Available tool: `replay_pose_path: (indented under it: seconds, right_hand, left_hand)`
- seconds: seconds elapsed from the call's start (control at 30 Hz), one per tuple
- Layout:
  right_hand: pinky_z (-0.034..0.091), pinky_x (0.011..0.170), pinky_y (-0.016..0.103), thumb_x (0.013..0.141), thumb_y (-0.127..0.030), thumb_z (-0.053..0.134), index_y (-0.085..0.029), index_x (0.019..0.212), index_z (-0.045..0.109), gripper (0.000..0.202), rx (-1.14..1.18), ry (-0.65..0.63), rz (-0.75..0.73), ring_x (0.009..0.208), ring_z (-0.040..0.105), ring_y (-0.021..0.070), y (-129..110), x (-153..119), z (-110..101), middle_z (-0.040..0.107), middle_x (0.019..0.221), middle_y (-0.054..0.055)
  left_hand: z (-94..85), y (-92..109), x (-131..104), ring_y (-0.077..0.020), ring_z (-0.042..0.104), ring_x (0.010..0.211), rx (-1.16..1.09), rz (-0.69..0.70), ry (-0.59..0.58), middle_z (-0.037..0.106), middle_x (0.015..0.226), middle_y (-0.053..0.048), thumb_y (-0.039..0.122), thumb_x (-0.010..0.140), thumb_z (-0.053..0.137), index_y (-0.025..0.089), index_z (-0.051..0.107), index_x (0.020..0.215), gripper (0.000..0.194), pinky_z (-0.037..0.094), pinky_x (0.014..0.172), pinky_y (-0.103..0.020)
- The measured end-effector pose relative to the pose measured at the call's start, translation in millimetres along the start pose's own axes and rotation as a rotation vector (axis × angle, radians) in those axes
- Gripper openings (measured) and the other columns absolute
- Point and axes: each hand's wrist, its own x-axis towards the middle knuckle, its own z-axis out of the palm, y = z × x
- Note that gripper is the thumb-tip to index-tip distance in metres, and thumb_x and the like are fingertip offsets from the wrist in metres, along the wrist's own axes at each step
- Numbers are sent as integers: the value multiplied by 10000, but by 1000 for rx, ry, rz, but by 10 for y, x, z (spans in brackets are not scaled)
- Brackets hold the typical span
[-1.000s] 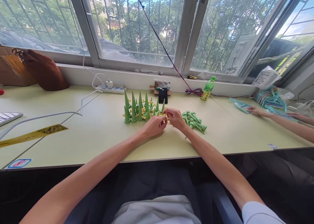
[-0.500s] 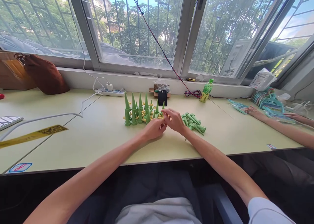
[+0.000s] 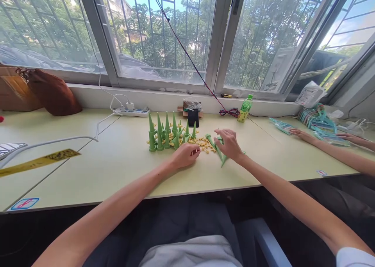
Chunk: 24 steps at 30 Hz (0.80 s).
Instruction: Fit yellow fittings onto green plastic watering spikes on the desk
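Observation:
My left hand [image 3: 186, 155] rests on the table with its fingers curled; whatever they may hold is too small to make out. Beside it on the left, several green plastic spikes [image 3: 159, 141] stand upright in rows, some stacked in two levels. Small yellow pieces [image 3: 205, 144] lie scattered between my two hands. My right hand [image 3: 230, 144] hovers palm down over a pile of loose green spikes [image 3: 219, 152], fingers apart, and hides much of that pile.
A black phone [image 3: 193, 118] leans against a small box at the back. To its right stands a green-capped bottle [image 3: 245, 109]. A power strip [image 3: 132, 111] sits by the window ledge. Another person's hand [image 3: 301, 135] touches a packaged blue item [image 3: 280, 125] at the right.
My right hand has left my left hand and moved right over the loose spikes, with its fingers spread. The yellow pieces now show. My left hand stays nearly in place.

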Motion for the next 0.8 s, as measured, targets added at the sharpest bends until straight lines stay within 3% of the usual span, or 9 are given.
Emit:
replay_pose_path:
  seconds: [0.13,0.3,0.6,0.8]
  right_hand:
    - [349,1033,546,882,-427,598,-199,1262,599,443,-35,33,283,1211,552,362,282,-345,-199,704,1177,126]
    - [465,982,462,857,-550,595,-186,1326,546,596,157,-62,428,1175,613,324,392,-564,-278,667,1257,147]
    - [453,1037,480,856,-553,581,-177,1355,522,628,215,-143,435,1225,591,321,273,-496,-104,626,1333,150]
    - [435,1044,480,879,-523,542,-147,1317,547,577,214,-131,403,1229,570,323,184,-362,67,619,1326,172]
  left_hand:
    - [3,6,-2,-107,507,593,-6,0,-12,601,661,-3,197,906,493,151,617,731,220,384,609,-249]
    - [6,-19,-9,-108,492,582,2,4,-17,590,651,-1,210,913,495,154,618,729,228,379,602,-253]
    - [-5,-20,-8,-105,509,581,-2,-3,-26,614,660,0,264,924,503,159,639,749,245,389,607,-251]
    - [34,9,-10,-125,557,600,37,-7,-65,659,696,3,410,901,601,179,677,936,245,410,629,-258]
